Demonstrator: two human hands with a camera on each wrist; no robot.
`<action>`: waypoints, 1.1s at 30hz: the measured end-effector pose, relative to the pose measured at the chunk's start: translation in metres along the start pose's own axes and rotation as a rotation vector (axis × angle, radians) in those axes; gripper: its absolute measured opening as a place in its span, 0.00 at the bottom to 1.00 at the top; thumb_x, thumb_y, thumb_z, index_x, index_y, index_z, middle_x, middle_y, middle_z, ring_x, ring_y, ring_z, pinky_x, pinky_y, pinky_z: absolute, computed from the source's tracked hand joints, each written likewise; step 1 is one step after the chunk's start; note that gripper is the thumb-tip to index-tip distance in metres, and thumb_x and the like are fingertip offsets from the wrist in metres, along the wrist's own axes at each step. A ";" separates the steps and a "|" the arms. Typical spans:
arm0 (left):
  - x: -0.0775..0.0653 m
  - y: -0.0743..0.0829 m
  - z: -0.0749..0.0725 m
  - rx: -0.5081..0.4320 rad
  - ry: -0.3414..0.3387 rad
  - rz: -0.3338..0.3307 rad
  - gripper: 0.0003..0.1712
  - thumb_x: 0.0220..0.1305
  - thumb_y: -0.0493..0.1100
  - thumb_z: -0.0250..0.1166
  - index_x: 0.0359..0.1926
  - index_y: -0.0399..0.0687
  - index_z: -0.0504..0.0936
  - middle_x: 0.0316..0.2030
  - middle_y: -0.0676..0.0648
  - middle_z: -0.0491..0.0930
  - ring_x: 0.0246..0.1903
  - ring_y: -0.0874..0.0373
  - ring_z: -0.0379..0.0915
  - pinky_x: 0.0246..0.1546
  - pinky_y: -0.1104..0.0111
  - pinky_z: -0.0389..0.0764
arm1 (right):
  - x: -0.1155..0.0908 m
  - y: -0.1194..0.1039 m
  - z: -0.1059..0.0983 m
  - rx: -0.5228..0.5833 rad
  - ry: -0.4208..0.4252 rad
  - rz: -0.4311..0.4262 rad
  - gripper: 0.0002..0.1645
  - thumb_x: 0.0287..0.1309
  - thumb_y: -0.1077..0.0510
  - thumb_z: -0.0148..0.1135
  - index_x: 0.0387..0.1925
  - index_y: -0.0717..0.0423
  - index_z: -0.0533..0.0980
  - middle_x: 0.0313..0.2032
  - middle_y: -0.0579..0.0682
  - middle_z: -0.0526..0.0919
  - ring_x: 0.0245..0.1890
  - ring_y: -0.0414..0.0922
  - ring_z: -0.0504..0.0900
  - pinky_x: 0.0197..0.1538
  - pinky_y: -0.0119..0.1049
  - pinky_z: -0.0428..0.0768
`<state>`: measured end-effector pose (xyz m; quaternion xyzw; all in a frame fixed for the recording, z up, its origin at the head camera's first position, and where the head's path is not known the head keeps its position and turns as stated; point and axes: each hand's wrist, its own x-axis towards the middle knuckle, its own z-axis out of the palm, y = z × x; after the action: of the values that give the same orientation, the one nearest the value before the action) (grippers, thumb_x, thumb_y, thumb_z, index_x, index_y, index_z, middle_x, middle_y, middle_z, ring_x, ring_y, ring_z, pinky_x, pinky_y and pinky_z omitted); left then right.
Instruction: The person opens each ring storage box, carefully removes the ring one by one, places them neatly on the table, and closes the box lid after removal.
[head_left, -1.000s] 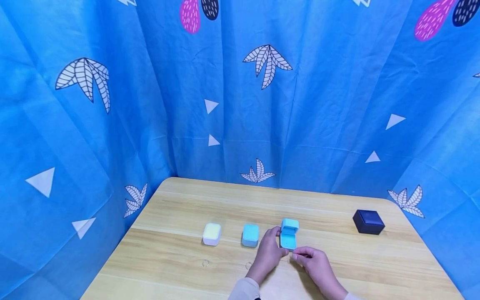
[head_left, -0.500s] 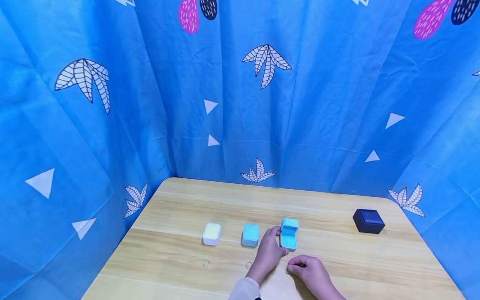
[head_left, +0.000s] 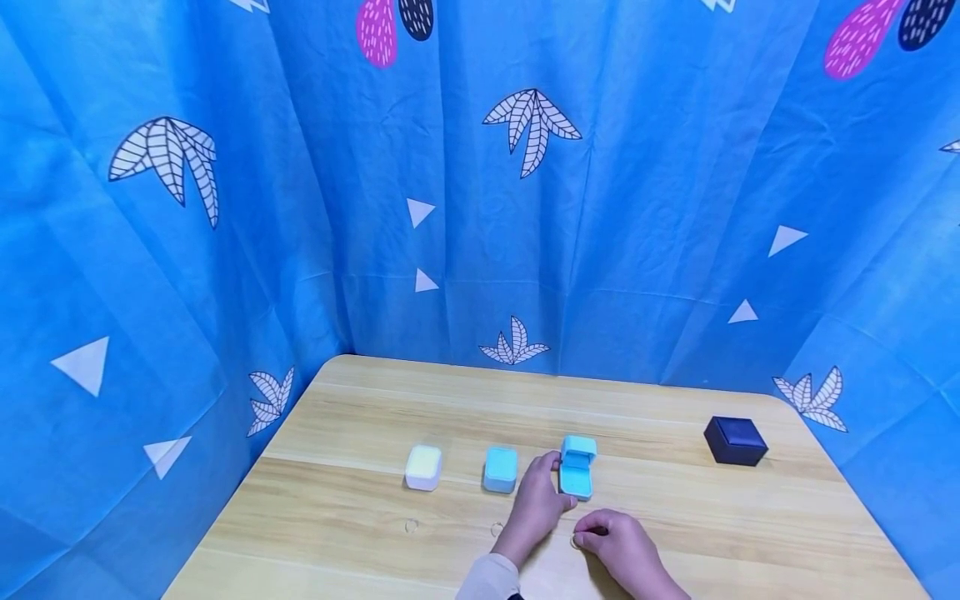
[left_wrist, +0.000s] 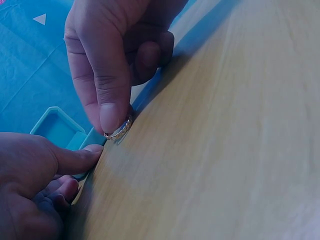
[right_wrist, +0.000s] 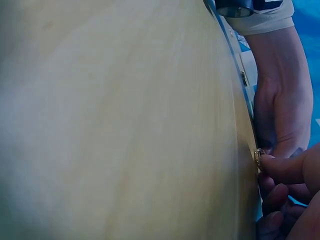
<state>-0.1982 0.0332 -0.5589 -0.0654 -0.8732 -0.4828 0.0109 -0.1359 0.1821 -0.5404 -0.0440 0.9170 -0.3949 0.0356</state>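
Across the full width, a blue curtain [head_left: 637, 208] in folds, printed with white leaves and triangles, behind a pale wooden table [head_left: 322, 500]. At left on the wood, a white ring box [head_left: 423, 467], closed and upright, cream on top; nearer the person, a plain thin ring [head_left: 407, 527] lying alone. Next along, well apart from the white one, a closed turquoise ring box [head_left: 500, 469], upright too, with a second thin ring [head_left: 492, 529] in front of it, just beside the left wrist. Then the left hand [head_left: 534, 504], out of a light grey sleeve [head_left: 489, 578], fingers along the left side of an open turquoise ring box [head_left: 577, 479], thumb at its front edge, gripping it on the table; lid raised at the back, inside facing the person. In front of that box and apart from it, a patterned gold ring [left_wrist: 120, 134], pinched between thumb and forefinger of the right hand [head_left: 624, 543], other fingers curled inward. Low over the wood, perhaps touching it; hard to tell. At far right, a closed navy box [head_left: 736, 441], well apart from both hands.
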 end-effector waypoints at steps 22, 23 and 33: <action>0.000 0.000 -0.001 -0.020 -0.006 -0.018 0.42 0.43 0.32 0.79 0.63 0.41 0.75 0.52 0.46 0.80 0.54 0.46 0.78 0.60 0.52 0.77 | 0.012 -0.003 -0.014 -0.043 0.174 0.013 0.07 0.56 0.48 0.74 0.36 0.43 0.86 0.36 0.38 0.87 0.37 0.37 0.83 0.41 0.36 0.80; 0.000 0.000 -0.001 -0.021 -0.007 -0.019 0.42 0.43 0.32 0.79 0.63 0.41 0.75 0.52 0.46 0.80 0.54 0.46 0.77 0.60 0.51 0.77 | 0.016 -0.003 -0.018 -0.034 0.179 0.017 0.09 0.57 0.46 0.73 0.38 0.43 0.86 0.37 0.39 0.88 0.37 0.37 0.83 0.41 0.36 0.80; 0.002 0.000 0.000 -0.028 -0.002 -0.007 0.42 0.43 0.32 0.79 0.63 0.40 0.75 0.52 0.46 0.80 0.54 0.46 0.77 0.61 0.51 0.76 | 0.053 0.001 -0.046 0.080 0.182 0.056 0.27 0.64 0.37 0.64 0.51 0.52 0.83 0.48 0.51 0.87 0.51 0.50 0.83 0.51 0.46 0.81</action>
<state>-0.1996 0.0339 -0.5588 -0.0629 -0.8667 -0.4948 0.0075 -0.1931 0.2106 -0.5114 0.0192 0.9007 -0.4325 -0.0352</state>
